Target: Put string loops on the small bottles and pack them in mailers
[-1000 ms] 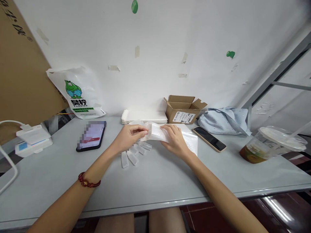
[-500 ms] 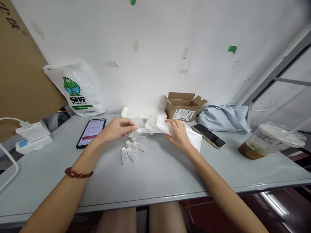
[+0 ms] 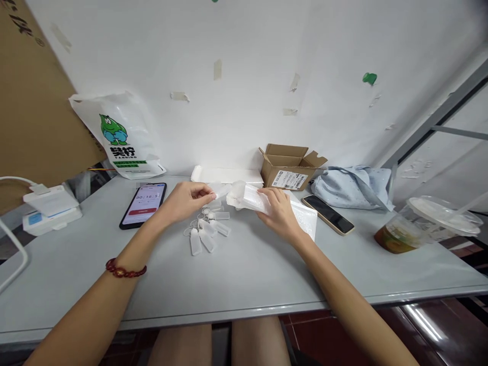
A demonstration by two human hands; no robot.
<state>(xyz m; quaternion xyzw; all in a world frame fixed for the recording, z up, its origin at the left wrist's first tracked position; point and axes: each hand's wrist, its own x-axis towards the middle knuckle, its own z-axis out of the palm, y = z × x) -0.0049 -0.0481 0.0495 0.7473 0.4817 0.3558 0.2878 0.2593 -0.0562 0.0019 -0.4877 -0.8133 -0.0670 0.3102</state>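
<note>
My left hand (image 3: 185,199) pinches a small translucent plastic tag (image 3: 220,190) above the table, its tip close to the mouth of a clear plastic bag (image 3: 249,197). My right hand (image 3: 279,214) grips that bag, which rests partly on a white bubble mailer (image 3: 305,219). Several more small white tags (image 3: 204,232) with strings lie in a loose heap on the grey table (image 3: 236,274) just below my left hand. A red bead bracelet is on my left wrist.
A phone with a lit timer screen (image 3: 144,204) lies left of the tags; a dark phone (image 3: 328,214) lies right. At the back stand a printed plastic bag (image 3: 118,137), white trays (image 3: 226,175), an open cardboard box (image 3: 290,172) and blue cloth (image 3: 354,187). A lidded drink cup (image 3: 423,226) sits far right.
My left hand drew a tag out of the bag, moved left with it, then came back a little toward the bag. More tags lie in the heap. The right hand kept holding the bag.
</note>
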